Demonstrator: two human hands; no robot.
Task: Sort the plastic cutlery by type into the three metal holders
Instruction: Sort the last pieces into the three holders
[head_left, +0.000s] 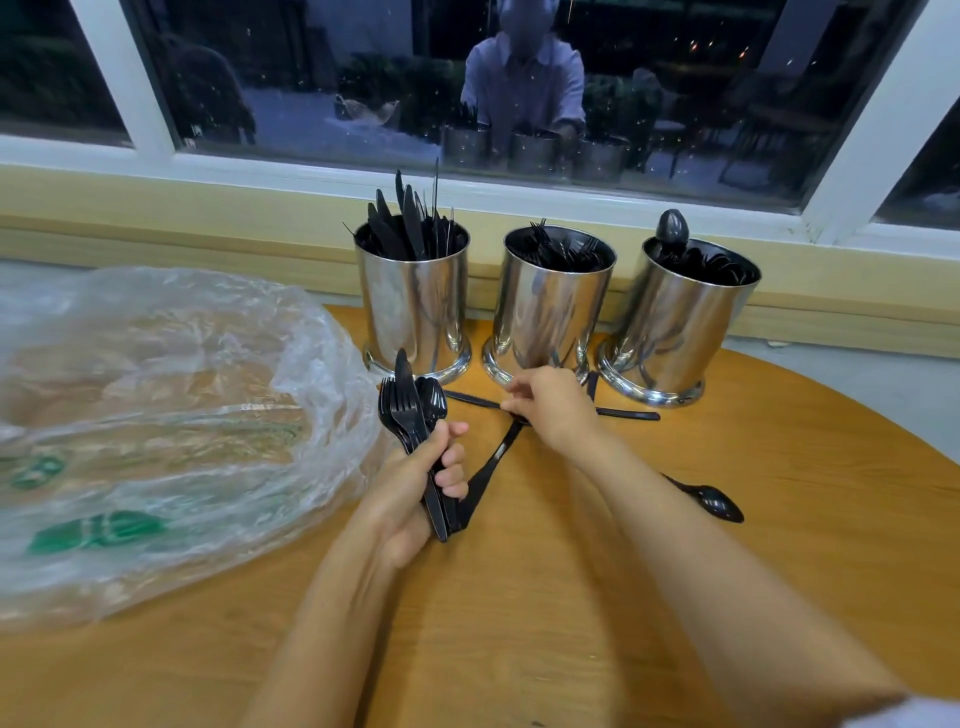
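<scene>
Gathering seems in hand: a bundle (413, 410) is gripped by the left hand (415, 493), a piece (491, 462) is pinched by the right hand (556, 410), and sorting into holders (545, 312) is required next.

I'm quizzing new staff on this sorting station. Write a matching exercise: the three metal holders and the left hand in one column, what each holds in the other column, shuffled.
Column one:
1. left holder
2. middle holder
3. right holder
4. left hand

Column two:
A. spoons
B. mixed bundle, gripped by the handles
C. knives
D. forks

Pairs: 1-C, 2-D, 3-A, 4-B.
</scene>
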